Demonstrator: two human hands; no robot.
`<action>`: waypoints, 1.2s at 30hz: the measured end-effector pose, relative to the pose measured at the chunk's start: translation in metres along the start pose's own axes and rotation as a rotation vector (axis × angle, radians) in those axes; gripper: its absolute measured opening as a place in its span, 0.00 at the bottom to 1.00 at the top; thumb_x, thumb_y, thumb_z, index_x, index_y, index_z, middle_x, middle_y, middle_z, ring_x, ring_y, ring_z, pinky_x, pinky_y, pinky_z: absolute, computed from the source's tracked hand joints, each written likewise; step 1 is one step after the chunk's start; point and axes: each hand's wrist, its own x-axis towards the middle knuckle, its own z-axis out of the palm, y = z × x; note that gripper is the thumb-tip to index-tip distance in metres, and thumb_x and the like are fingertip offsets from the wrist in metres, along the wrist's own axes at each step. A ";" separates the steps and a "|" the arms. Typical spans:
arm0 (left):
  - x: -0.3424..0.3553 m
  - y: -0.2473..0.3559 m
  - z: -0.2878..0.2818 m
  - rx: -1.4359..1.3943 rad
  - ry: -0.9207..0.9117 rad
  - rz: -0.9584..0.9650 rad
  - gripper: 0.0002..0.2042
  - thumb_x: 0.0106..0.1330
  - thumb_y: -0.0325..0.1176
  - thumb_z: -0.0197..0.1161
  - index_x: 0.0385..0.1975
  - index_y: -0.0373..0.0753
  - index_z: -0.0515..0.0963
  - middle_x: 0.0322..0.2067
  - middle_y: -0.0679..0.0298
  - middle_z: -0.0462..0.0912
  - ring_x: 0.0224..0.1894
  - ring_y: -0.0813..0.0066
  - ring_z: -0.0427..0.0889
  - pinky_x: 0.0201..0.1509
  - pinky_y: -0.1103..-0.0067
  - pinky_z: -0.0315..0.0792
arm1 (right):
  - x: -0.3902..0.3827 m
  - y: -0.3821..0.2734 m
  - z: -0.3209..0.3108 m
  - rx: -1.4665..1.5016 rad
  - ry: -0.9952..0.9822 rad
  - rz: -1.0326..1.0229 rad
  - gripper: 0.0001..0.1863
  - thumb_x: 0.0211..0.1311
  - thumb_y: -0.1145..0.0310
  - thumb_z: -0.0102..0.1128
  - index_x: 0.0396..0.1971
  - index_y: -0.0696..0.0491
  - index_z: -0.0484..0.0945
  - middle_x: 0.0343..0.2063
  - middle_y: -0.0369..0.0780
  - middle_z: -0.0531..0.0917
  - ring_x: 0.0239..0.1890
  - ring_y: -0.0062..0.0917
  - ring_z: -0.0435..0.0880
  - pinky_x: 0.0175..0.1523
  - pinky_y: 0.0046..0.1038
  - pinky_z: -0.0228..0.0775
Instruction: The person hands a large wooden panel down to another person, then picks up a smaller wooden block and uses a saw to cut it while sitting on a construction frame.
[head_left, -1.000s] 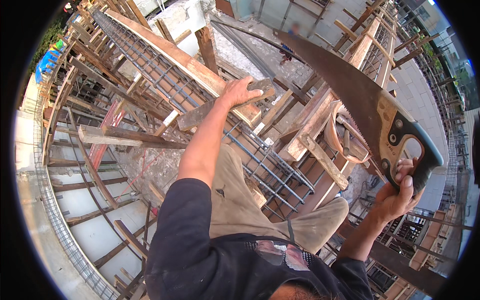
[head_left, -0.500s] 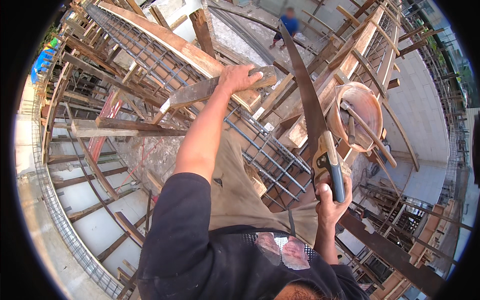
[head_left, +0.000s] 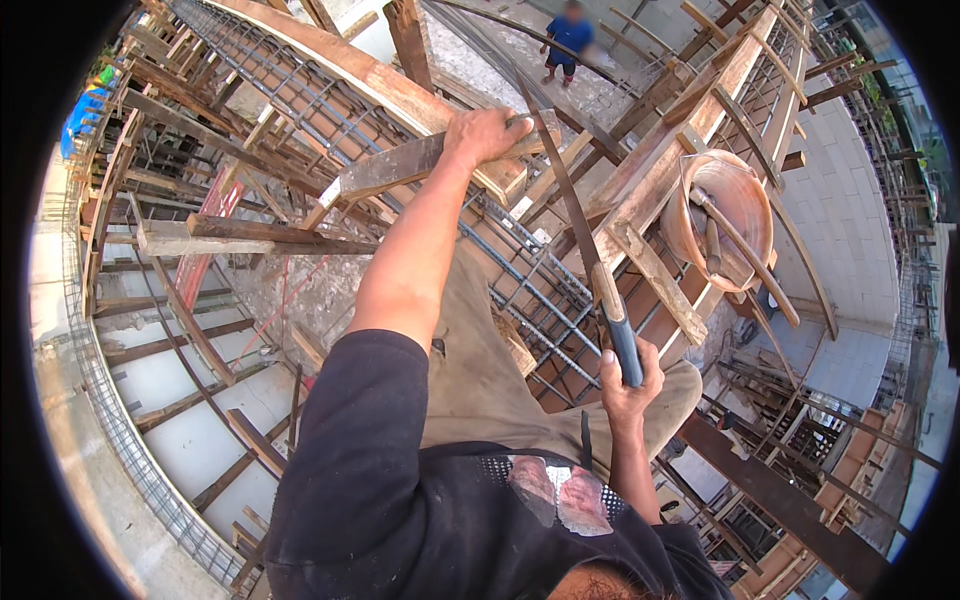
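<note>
My left hand point(head_left: 483, 137) is closed over a short, thick timber piece point(head_left: 388, 170), which lies across the long beam form board. My right hand point(head_left: 630, 380) grips the dark handle of a handsaw point(head_left: 568, 195). Its long, narrow-tipped blade points away from me and passes across the right end of the timber piece, close to my left fingers. I cannot tell whether the teeth touch the wood. Below the saw, a rebar cage point(head_left: 530, 285) runs between the form boards.
A worn bucket point(head_left: 725, 215) holding a hammer point(head_left: 740, 240) stands to the right by another wooden beam form point(head_left: 680, 150). A person in blue point(head_left: 569, 42) stands on the ground below. Timber props point(head_left: 260, 232) and crossing boards fill the left.
The saw has swung left, turning edge-on, and its blade now crosses the timber's end. My right hand has moved slightly left. My left hand keeps its hold on the timber.
</note>
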 end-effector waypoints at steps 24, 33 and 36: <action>-0.007 0.010 -0.008 -0.037 0.044 0.033 0.25 0.71 0.59 0.50 0.46 0.47 0.86 0.45 0.49 0.87 0.52 0.47 0.84 0.59 0.59 0.75 | -0.005 0.010 0.008 0.030 -0.024 0.077 0.17 0.58 0.65 0.72 0.42 0.60 0.80 0.24 0.39 0.82 0.24 0.21 0.80 0.34 0.26 0.73; 0.000 0.004 -0.002 -0.060 0.064 0.037 0.25 0.73 0.57 0.46 0.45 0.48 0.87 0.46 0.52 0.87 0.52 0.49 0.84 0.60 0.59 0.74 | -0.003 -0.005 0.009 0.028 -0.061 0.119 0.17 0.59 0.65 0.72 0.42 0.59 0.78 0.23 0.38 0.82 0.24 0.18 0.79 0.33 0.24 0.73; 0.005 -0.005 0.006 -0.051 0.084 0.015 0.25 0.73 0.57 0.45 0.45 0.49 0.87 0.46 0.53 0.87 0.52 0.49 0.84 0.60 0.60 0.74 | 0.000 -0.015 0.011 0.015 -0.063 0.100 0.17 0.59 0.66 0.72 0.42 0.59 0.78 0.23 0.38 0.83 0.24 0.18 0.80 0.33 0.23 0.73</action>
